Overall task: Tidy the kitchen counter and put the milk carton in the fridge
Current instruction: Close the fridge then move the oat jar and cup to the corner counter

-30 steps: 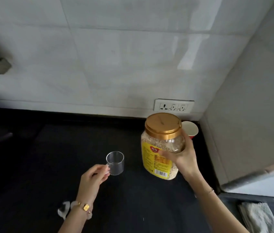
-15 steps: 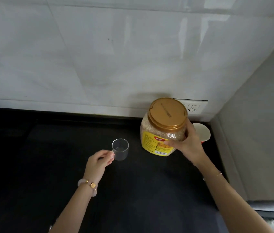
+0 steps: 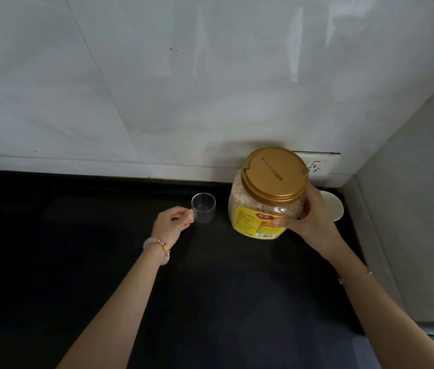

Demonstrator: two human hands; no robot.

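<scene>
Black counter [image 3: 210, 302], white tiled wall behind, grey panel closing off the right side. Right hand [image 3: 314, 222] wraps the shoulder of a clear plastic jar [image 3: 261, 214], thumb across the yellow label, fingers round the far side; jar stands near the back wall, gold lid [image 3: 274, 174] on, contents pale and grainy. Whether its base rests fully on the counter, cannot tell. Just behind the right hand, a white paper cup [image 3: 334, 206], partly hidden, in the corner. Wall socket [image 3: 319, 163] above it, half covered by the lid. Left hand [image 3: 172, 225] pinches the near side of a small clear glass [image 3: 203, 208] between thumb and fingertips; glass upright, left of the jar and apart from it, looks empty. Bead bracelet [image 3: 157, 247] with gold piece on left wrist; thin chain [image 3: 356, 275] on right wrist. Milk carton and fridge: neither in view.
</scene>
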